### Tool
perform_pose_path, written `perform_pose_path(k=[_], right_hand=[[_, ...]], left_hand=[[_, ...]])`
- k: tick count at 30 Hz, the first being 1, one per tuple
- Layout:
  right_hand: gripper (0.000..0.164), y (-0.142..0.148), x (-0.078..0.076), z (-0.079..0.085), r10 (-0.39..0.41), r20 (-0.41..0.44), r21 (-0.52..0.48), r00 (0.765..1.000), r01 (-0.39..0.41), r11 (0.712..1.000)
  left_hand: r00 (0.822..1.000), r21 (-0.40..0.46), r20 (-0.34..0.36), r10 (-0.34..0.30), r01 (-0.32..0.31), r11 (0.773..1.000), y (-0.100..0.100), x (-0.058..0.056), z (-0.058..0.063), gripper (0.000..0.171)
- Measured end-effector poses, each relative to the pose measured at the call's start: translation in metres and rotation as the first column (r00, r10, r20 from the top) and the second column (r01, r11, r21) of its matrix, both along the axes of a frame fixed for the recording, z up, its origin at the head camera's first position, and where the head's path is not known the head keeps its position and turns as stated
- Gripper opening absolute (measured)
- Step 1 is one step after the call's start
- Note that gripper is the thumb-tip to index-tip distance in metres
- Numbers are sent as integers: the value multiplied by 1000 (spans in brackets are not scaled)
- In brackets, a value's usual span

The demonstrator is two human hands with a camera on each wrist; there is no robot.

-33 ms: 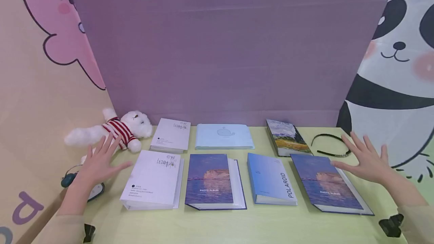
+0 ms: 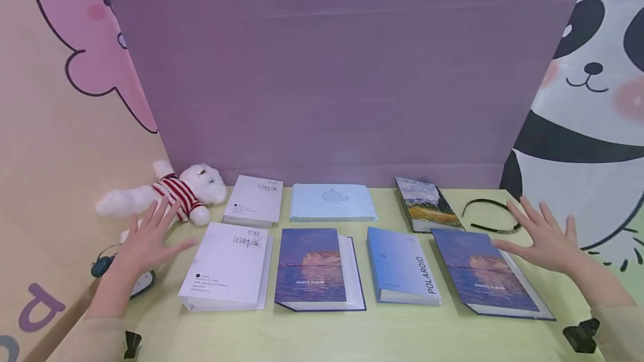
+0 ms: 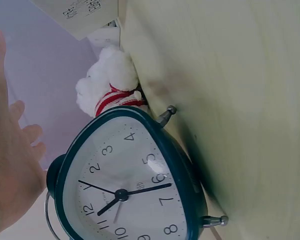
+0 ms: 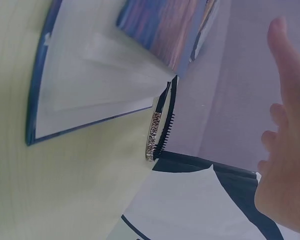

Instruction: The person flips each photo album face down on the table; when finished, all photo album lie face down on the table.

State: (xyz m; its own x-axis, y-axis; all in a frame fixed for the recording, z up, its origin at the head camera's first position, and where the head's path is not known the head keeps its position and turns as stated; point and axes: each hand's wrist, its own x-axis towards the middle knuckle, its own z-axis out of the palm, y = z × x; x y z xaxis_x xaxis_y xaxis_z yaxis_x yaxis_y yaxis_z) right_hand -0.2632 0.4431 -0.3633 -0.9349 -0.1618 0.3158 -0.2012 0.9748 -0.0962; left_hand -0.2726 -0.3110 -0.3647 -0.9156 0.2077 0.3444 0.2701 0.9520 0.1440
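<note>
My left hand (image 2: 143,247) is held with fingers spread above the table's left side, holding nothing. Under it stands a dark green alarm clock (image 3: 120,150), partly hidden by the wrist in the head view. A white plush toy (image 2: 208,183) in a red striped sweater lies just beyond. On the right, my right hand (image 2: 550,242) hovers with fingers spread and nothing in it. Its thumb overlaps the edge of a sea-cliff photo album (image 2: 483,272) in the head view. A black headband (image 4: 152,137) with a studded stretch lies close by, behind that album.
The front row also has a white album (image 2: 223,267), another sea-cliff photo album (image 2: 312,267) and a blue Polaroid album (image 2: 402,267). Behind them lie a smaller white album (image 2: 254,200), a pale blue whale album (image 2: 332,211) and a landscape-painting book (image 2: 427,203). A purple backdrop (image 2: 342,71) rises behind.
</note>
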Motion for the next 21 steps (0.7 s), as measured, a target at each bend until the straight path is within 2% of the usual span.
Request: perform_pose_path(k=[10, 21], right_hand=[[100, 4, 0, -2, -10, 26, 0, 1000, 10, 1000], [100, 9, 6, -2, -53, 18, 7, 998, 53, 999]], left_hand=[[1000, 3, 21, 16, -16, 1000, 2, -1, 0, 94], [1000, 11, -5, 7, -7, 1000, 12, -8, 4, 96]])
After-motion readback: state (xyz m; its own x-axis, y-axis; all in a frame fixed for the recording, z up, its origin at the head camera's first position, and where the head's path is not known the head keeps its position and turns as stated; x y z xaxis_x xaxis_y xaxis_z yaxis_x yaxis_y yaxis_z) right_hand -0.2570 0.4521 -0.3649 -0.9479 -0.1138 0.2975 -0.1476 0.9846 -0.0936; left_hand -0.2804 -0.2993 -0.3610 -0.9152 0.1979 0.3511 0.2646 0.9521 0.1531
